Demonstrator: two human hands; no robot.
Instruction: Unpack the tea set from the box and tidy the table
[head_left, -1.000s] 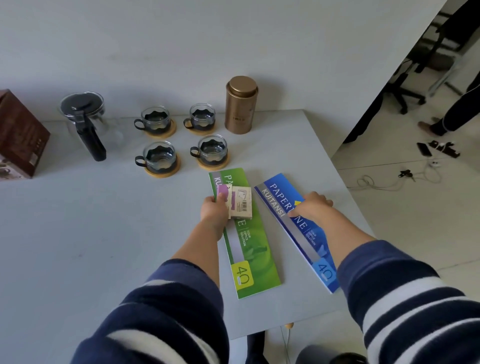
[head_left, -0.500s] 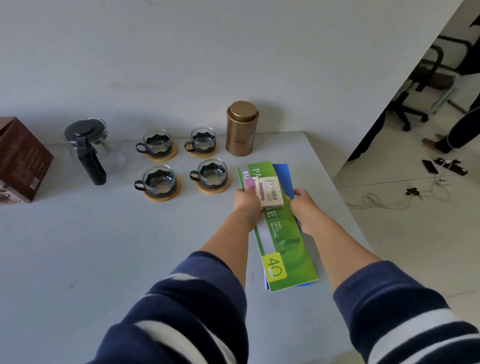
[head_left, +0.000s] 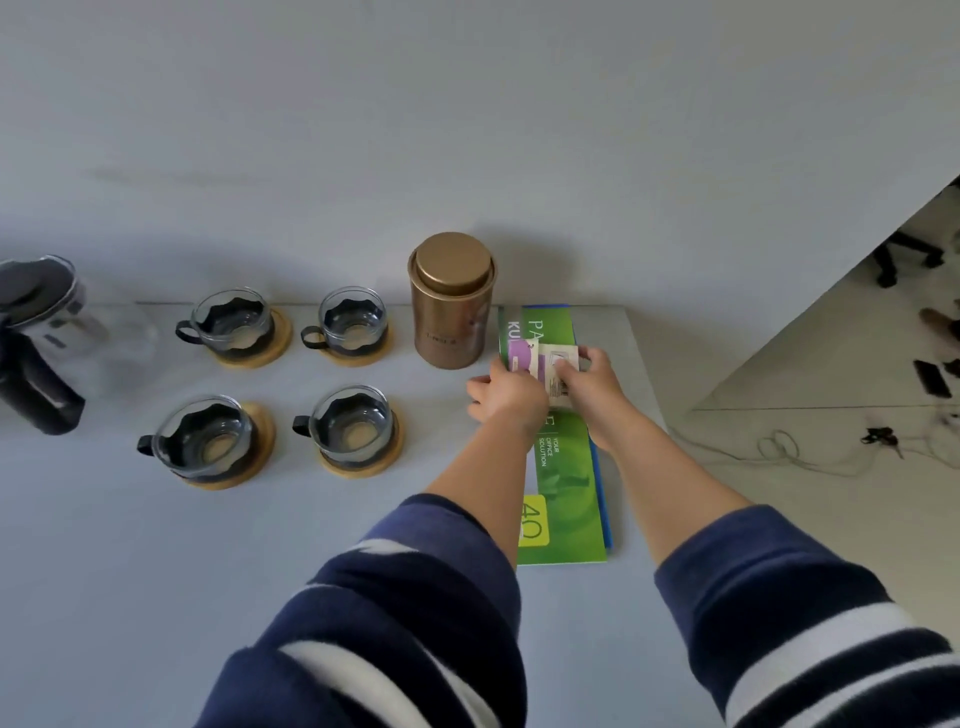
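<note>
A green booklet (head_left: 566, 488) lies on a blue booklet (head_left: 603, 480) at the table's right side, just right of a bronze tin (head_left: 451, 312). A pink card (head_left: 519, 358) and a beige card (head_left: 560, 357) rest on the green booklet's far end. My left hand (head_left: 506, 400) presses on the pink card, thumb spread to the left. My right hand (head_left: 589, 384) pinches the beige card. Left of the tin, several glass cups stand on wooden coasters in two rows, the nearest pair being a cup (head_left: 205, 441) and another cup (head_left: 350, 428). A glass teapot (head_left: 41, 322) is cut off at the far left.
The grey table (head_left: 156, 545) meets a white wall at the back. Its right edge runs close beside the booklets. Beyond that edge, cables (head_left: 810, 452) and small items lie on the floor.
The green booklet was slid onto the blue one, and the stack moved back beside the tin. My right hand came off the blue booklet onto the beige card.
</note>
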